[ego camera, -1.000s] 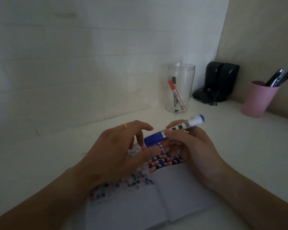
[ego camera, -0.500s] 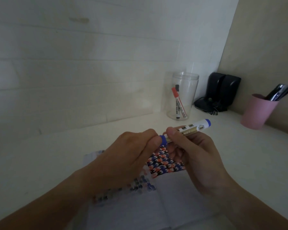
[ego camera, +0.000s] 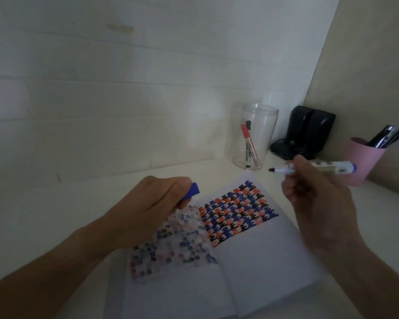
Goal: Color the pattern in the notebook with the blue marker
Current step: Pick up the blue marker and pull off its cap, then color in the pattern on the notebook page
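Note:
An open notebook (ego camera: 258, 261) lies on the white desk. Its right page carries a pattern (ego camera: 237, 215) of blue, orange and black shapes; the left page shows a faint bleed-through of colours. My right hand (ego camera: 318, 199) holds the blue marker (ego camera: 318, 169) uncapped above the page's upper right corner, tip pointing left. My left hand (ego camera: 157, 203) is closed on the blue cap (ego camera: 191, 191) above the left page.
A clear jar (ego camera: 256, 134) with a red and a black marker stands at the back. Black speakers (ego camera: 309, 132) sit in the corner. A pink cup (ego camera: 362, 160) of pens is at the right, just behind the marker's end.
The cap has come off the marker. My left hand moved left with the cap and my right hand moved right with the marker, baring the pattern.

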Motion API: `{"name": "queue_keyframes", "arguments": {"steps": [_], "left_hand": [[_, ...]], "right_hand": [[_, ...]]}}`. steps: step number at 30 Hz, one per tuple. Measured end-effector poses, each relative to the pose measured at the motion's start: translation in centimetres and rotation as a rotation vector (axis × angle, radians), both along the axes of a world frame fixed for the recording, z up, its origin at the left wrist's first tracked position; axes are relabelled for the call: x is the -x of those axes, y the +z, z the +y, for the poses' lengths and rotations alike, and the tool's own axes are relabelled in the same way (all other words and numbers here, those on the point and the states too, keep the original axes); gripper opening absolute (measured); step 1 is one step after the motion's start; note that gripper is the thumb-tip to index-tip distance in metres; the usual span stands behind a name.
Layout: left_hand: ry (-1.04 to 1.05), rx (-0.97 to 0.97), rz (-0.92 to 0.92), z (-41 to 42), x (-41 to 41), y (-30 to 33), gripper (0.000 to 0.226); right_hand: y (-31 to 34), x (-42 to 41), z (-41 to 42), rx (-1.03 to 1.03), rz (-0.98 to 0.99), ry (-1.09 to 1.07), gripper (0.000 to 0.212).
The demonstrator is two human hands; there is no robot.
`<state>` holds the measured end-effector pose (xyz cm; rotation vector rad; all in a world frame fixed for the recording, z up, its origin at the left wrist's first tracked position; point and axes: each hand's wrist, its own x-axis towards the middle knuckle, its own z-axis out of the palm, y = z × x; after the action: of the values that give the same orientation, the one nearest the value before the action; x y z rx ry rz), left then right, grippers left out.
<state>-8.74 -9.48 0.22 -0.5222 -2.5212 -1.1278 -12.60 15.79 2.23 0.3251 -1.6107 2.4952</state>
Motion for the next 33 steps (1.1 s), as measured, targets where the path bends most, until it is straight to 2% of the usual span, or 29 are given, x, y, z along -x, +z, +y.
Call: {"name": "queue_keyframes", "arguments": {"steps": [1, 3, 9, 12, 18, 22, 24, 27, 30, 33], "left_hand": [[0.046, 0.106, 0.121, -0.4, 0.1, 0.0, 0.040], [0.044, 0.113, 0.184, 0.0, 0.3, -0.3, 0.034], [-0.062, 0.203, 0.041, 1.2, 0.6, -1.4, 0.037], [-0.111, 0.194, -0.046, 1.3, 0.8, -1.6, 0.032], [-0.157, 0.195, -0.142, 1.2, 1.1, -1.9, 0.031], [-0.160, 0.241, -0.142, 0.5, 1.6, -2.2, 0.034], [-0.166, 0.249, -0.120, 0.3, 1.9, -2.5, 0.028], [-0.182, 0.254, -0.114, -0.1, 2.0, -2.7, 0.021], [-0.205, 0.267, -0.115, -0.5, 2.4, -2.8, 0.025], [-0.220, 0.297, -0.107, -0.8, 2.7, -2.9, 0.032]], "right_hand": [[0.0, 0.0, 0.4, -0.017, -0.005, -0.008, 0.022], [-0.6, 0.0, 0.1, -0.089, -0.011, 0.000, 0.021], [-1.2, -0.2, -1.0, -0.206, 0.028, -0.024, 0.023], [-0.5, -0.1, -0.3, -0.233, 0.045, -0.037, 0.025], [2.4, 0.2, 0.2, -0.339, 0.066, 0.010, 0.017], [1.9, 0.2, -1.8, -0.353, -0.062, 0.201, 0.018], [0.2, -0.2, -2.4, -0.354, -0.150, 0.252, 0.016], [-2.3, -1.0, -2.5, -0.392, -0.190, 0.264, 0.005], [-3.8, -1.5, -1.8, -0.439, -0.211, 0.199, 0.011], [-4.4, -1.8, -1.7, -0.484, -0.120, 0.186, 0.009]]}}
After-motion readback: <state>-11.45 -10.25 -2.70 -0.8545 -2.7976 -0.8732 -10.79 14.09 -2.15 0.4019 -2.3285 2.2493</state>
